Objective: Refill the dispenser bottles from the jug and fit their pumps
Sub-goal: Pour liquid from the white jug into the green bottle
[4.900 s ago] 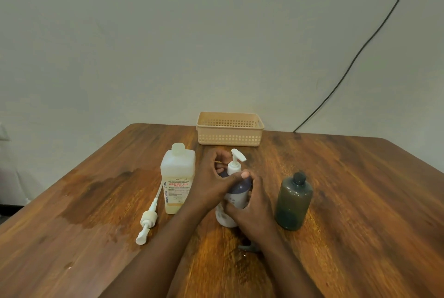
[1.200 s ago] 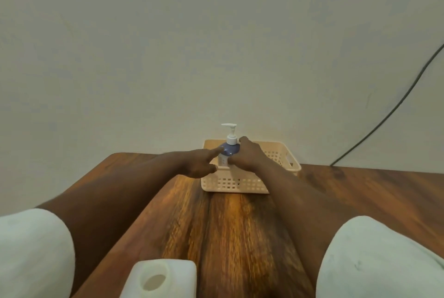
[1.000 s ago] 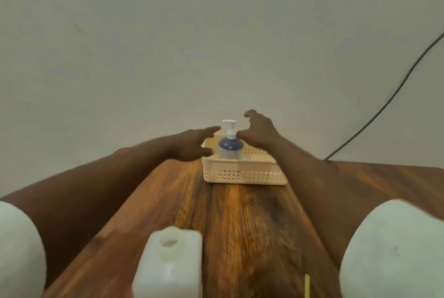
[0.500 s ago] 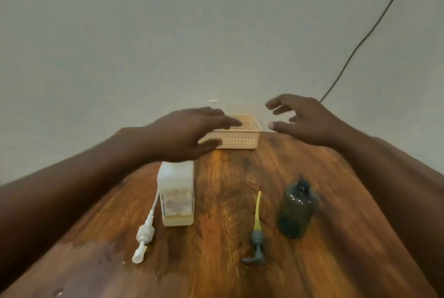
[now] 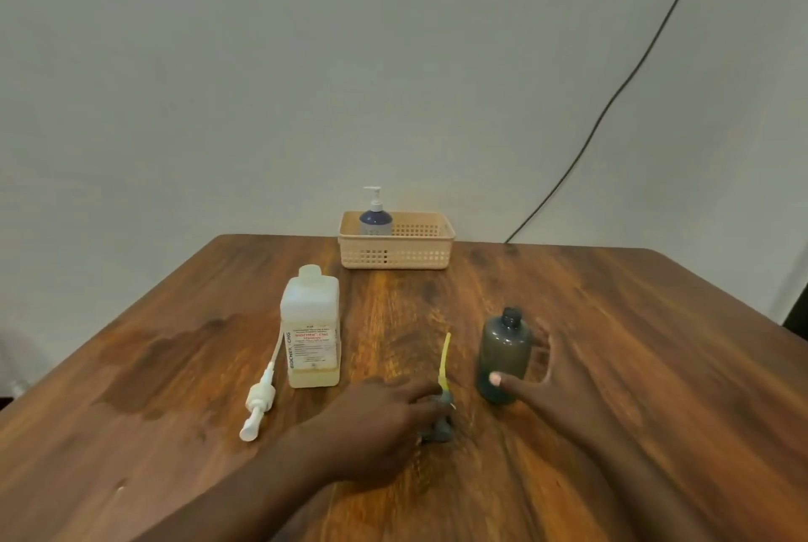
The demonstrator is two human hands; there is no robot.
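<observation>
A dark grey bottle [image 5: 503, 349] stands open-necked on the wooden table [image 5: 634, 323]. My right hand [image 5: 564, 388] wraps it, thumb on its front, fingers behind. Left of it lies a grey pump [image 5: 444, 428] with a yellow tube; my left hand [image 5: 376, 423] has its fingers closed over the pump head. The uncapped white jug [image 5: 311, 331], with a little yellowish liquid at its base, stands further left, a loose white pump [image 5: 260, 397] lying beside it. A blue bottle [image 5: 375, 221] with its white pump fitted stands in the beige basket [image 5: 395, 255].
The basket sits at the table's far edge against the wall. A black cable [image 5: 612, 100] runs down the wall to the right of it. A darker damp-looking patch marks the wood at the left.
Both hands let go of the blue pump bottle in the basket and pulled back. The left came down on the grey pump, the right onto the dark bottle. The camera tilted down.
</observation>
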